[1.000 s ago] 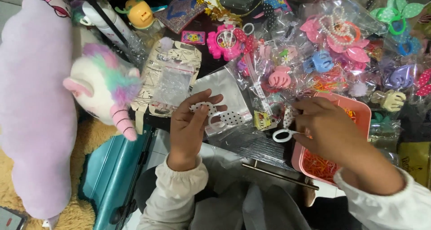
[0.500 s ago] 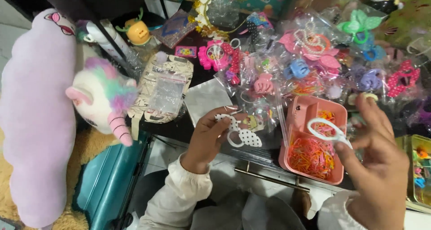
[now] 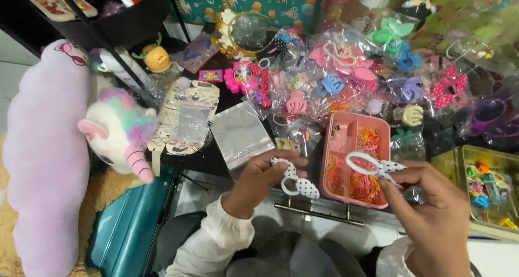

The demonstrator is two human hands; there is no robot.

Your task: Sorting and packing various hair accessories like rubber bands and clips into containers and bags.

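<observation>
The left hand [image 3: 259, 182] held a white bow [image 3: 296, 180] with black dots, pinched between the thumb and the fingers, just above the sleeve [image 3: 216, 239]. The fingers were closed narrow on it, probably so that the loop part hung free and could be seen. The right hand [image 3: 432, 217] held a second bow [image 3: 373, 166] of the same kind, gripped at one end by the fingertips, with its white loop pointing to the left hand. The two pieces were apart, not touching, and were raised over the table edge, as if to compare or pair them.

Between the hands, a little farther away, stood a pink tray [image 3: 331, 142] with compartments. It held many thin coloured elastics [image 3: 361, 182]. It was close to both hands, I think so that small things could be taken from it easily. Beyond the left hand lay a clear bag [image 3: 240, 133] and a flat packet [image 3: 186, 117]. Beyond the tray was a heap of hair clips [image 3: 330, 85] in plastic bags. To the right of the right hand stood a yellow box [image 3: 459, 163] with small coloured things. Far to the left of the left hand lay a unicorn toy [image 3: 116, 133] and a purple cushion [image 3: 46, 163].
</observation>
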